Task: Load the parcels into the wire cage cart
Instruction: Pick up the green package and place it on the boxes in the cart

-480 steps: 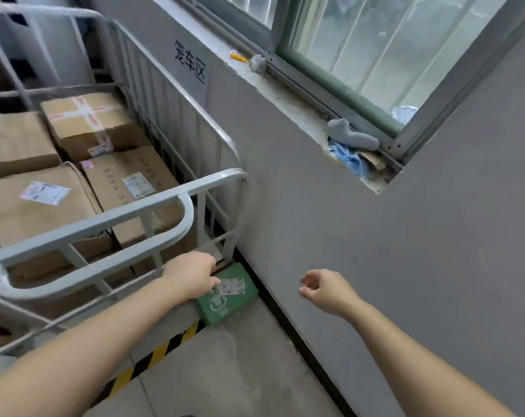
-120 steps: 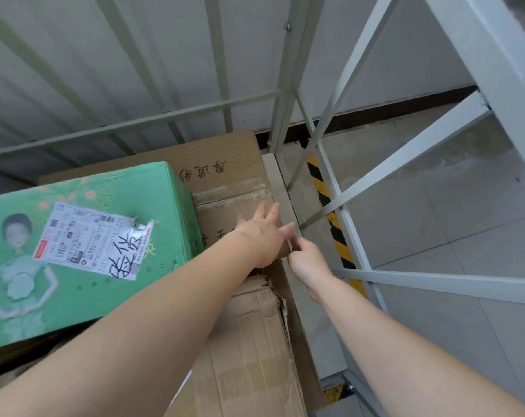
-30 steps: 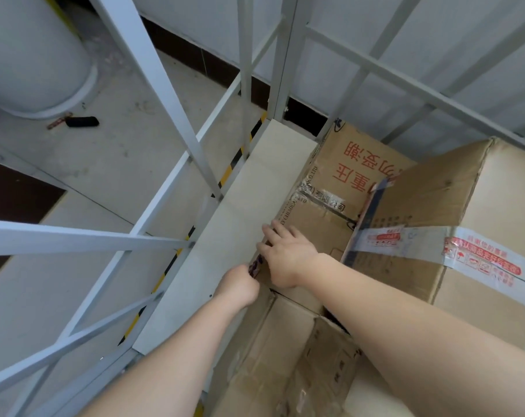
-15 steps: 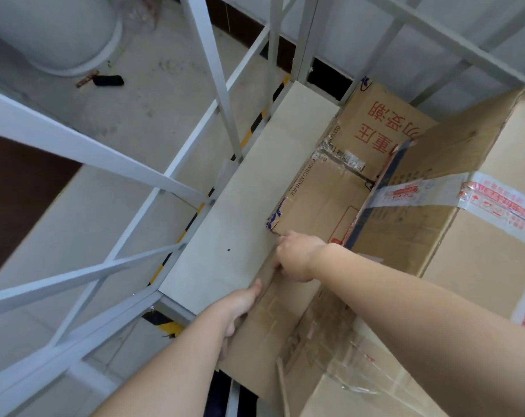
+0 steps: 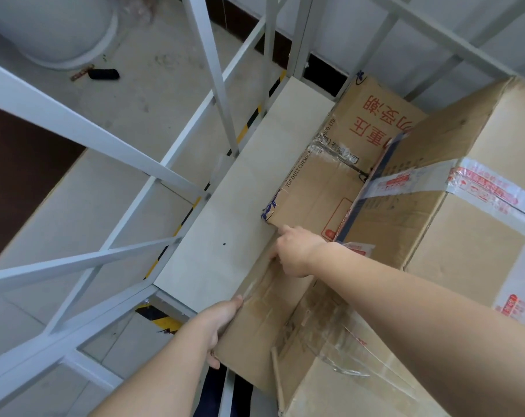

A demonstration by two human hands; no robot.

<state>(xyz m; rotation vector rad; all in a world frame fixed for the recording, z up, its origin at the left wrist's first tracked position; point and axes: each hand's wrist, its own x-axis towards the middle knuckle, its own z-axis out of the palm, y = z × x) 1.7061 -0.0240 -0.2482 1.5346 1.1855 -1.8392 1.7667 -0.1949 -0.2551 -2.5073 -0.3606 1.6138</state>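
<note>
Grey concrete floor (image 5: 152, 94); white wire cage cart (image 5: 74, 124) on it; worn cardboard parcel (image 5: 264, 335) low inside, beside taller taped box (image 5: 465, 251); left hand (image 5: 216, 323) grips its near corner; right hand (image 5: 294, 251) clutches its far edge.

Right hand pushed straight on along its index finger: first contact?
Likely the near corner of the red-printed carton, just ahead of the right hand. If it slips past, the pale cart floor is next; depth unclear.
</note>
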